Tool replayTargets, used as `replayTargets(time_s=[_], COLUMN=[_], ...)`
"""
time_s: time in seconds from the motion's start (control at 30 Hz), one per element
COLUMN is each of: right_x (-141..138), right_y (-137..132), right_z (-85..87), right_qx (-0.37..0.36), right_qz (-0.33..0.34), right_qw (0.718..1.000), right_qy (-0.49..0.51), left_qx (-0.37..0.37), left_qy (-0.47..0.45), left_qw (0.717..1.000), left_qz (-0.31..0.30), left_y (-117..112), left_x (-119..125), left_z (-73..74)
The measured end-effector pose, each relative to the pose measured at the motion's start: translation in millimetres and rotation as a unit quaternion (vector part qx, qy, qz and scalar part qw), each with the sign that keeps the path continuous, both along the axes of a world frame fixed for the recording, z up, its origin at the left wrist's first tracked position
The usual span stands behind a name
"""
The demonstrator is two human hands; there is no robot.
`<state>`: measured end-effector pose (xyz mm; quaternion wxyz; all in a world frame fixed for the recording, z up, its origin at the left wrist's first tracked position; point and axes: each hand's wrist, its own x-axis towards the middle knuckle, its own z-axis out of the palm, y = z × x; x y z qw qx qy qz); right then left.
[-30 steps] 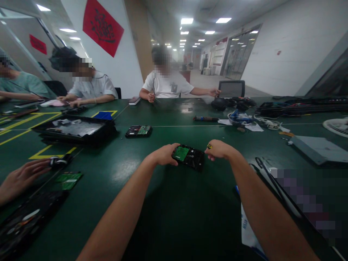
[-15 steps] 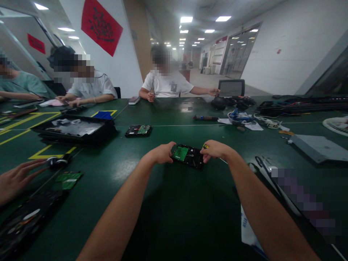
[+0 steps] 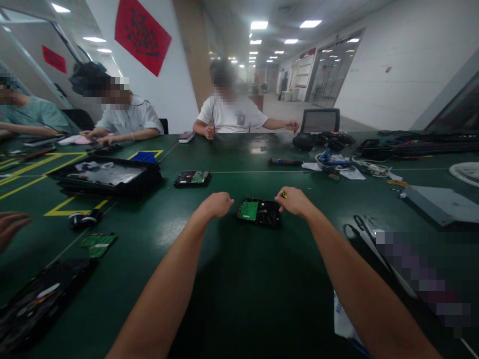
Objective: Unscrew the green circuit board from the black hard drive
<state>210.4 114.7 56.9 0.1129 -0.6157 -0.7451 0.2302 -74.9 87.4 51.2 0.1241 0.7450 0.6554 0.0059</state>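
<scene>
A black hard drive (image 3: 267, 214) lies on the green table in front of me, its green circuit board (image 3: 248, 210) facing up. My left hand (image 3: 217, 204) is closed just left of the drive, with a small gap between them and nothing visible in the fingers. At the drive's right end is my right hand (image 3: 294, 201), its fingertips by the upper right corner; whether they touch it I cannot tell. Closed in that hand is a screwdriver (image 3: 284, 195); only the yellow-and-black end of its handle shows, and its shaft is hidden.
A second drive (image 3: 192, 178) lies farther back, near a black tray (image 3: 108, 174). At left are a loose green board (image 3: 99, 243), an opened black device (image 3: 45, 304) and a co-worker's hand (image 3: 11, 227). A metal case (image 3: 434, 204) lies right. Another person (image 3: 232, 112) sits opposite.
My left hand has let go of the drive's left end and moved slightly left, fingers closing. The drive has turned a little straighter. The co-worker's hand at left has drawn away from a black-and-silver part.
</scene>
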Motion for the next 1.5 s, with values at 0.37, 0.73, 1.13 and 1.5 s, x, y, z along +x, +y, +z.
replayTargets(time_s=[0.37, 0.73, 1.13, 1.5], right_x=[-4, 1, 10, 10], right_y=[-2, -12, -13, -5], right_z=[-6.4, 15.1, 14.8, 8.2], right_qx=[-0.001, -0.083, -0.168, -0.099], right_qz=[0.085, 0.087, 0.141, 0.071], right_qw=[0.996, 0.988, 0.974, 0.993], right_qy=[-0.024, -0.099, -0.056, 0.004], left_qx=[-0.098, -0.164, -0.130, 0.032], left_qy=[-0.159, -0.398, -0.493, -0.354], left_qw=[0.982, 0.897, 0.850, 0.929], left_qz=[0.008, 0.102, 0.132, 0.098], left_y=[5, -6, -1, 15], left_x=[2, 20, 34, 13], left_z=[-16.9, -14.5, -21.8, -45.4])
